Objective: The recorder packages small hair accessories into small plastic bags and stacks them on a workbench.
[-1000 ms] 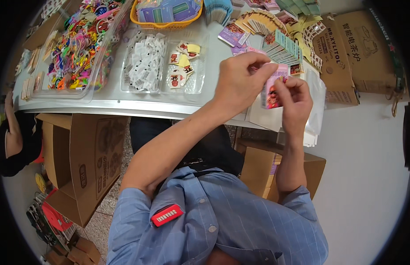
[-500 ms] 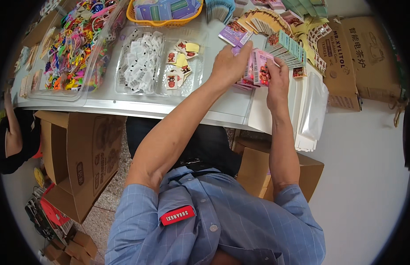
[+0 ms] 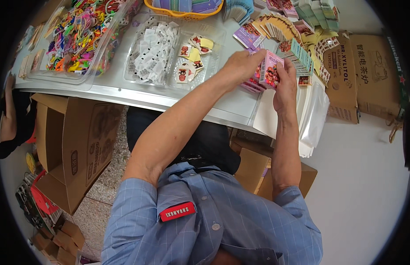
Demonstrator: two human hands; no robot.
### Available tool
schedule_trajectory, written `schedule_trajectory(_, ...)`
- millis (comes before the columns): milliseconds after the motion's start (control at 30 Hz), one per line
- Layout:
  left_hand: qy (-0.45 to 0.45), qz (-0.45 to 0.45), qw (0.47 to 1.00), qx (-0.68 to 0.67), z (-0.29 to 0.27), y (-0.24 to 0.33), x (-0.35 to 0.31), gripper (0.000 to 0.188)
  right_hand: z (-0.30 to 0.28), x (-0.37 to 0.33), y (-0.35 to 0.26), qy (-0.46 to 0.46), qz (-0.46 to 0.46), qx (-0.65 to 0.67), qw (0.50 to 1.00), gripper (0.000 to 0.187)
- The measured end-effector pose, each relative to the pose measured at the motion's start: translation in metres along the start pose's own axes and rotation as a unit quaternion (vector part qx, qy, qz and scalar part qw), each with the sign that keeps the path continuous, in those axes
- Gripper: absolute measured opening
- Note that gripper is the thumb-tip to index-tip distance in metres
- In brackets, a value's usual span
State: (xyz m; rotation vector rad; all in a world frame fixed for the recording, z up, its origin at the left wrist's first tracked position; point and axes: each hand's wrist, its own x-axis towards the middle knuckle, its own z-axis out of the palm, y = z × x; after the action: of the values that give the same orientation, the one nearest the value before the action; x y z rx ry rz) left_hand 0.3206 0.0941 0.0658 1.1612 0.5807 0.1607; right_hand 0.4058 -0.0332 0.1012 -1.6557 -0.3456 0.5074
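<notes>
A flat pink printed packet (image 3: 270,70) is gripped in my right hand (image 3: 286,84), with the thumb over its front and the fingers along its right edge. My left hand (image 3: 244,67) reaches in from the left, fingers bent and close together at the packet's upper left corner. What lies between those fingers is hidden. Beneath both hands is a stack of pink packets (image 3: 253,85) on the table, partly covered. Beyond them lie a purple packet (image 3: 249,35), a fanned row of yellow-brown packets (image 3: 278,27) and a row of teal packets (image 3: 298,55).
Left of my hands are a clear tray of small white sachets (image 3: 153,55) and a tray of bear-print cards (image 3: 184,75). Farther left stands a bin of colourful trinkets (image 3: 81,39). A yellow basket (image 3: 183,15) is behind. Clear plastic bags (image 3: 315,115) lie right; cardboard boxes (image 3: 88,145) stand below.
My left hand has come closer to the packet's top corner. The right hand still holds the pink packet, now slightly more tilted. The whole view has shifted a little.
</notes>
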Motion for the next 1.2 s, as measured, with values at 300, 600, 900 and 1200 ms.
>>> schedule_trajectory(300, 0.053, 0.090, 0.988, 0.117, 0.029, -0.004, -0.015, 0.094, -0.005, -0.007, -0.006, -0.013, -0.017, -0.022, 1.000, 0.067)
schedule_trajectory(600, 0.154, 0.148, 0.968, 0.132, 0.018, -0.004, -0.045, 0.088, 0.002, 0.049, -0.081, 0.038, -0.254, -0.198, 0.946, 0.046)
schedule_trajectory(900, 0.037, 0.183, 0.981, 0.054, -0.039, 0.042, -0.124, 0.058, 0.130, 0.223, -0.124, -0.220, -0.417, -0.352, 0.809, 0.038)
schedule_trajectory(1200, 0.025, 0.158, 0.985, 0.067, -0.086, 0.069, -0.127, 0.037, 0.278, 0.345, -0.093, -0.338, -0.347, -0.509, 0.711, 0.065)
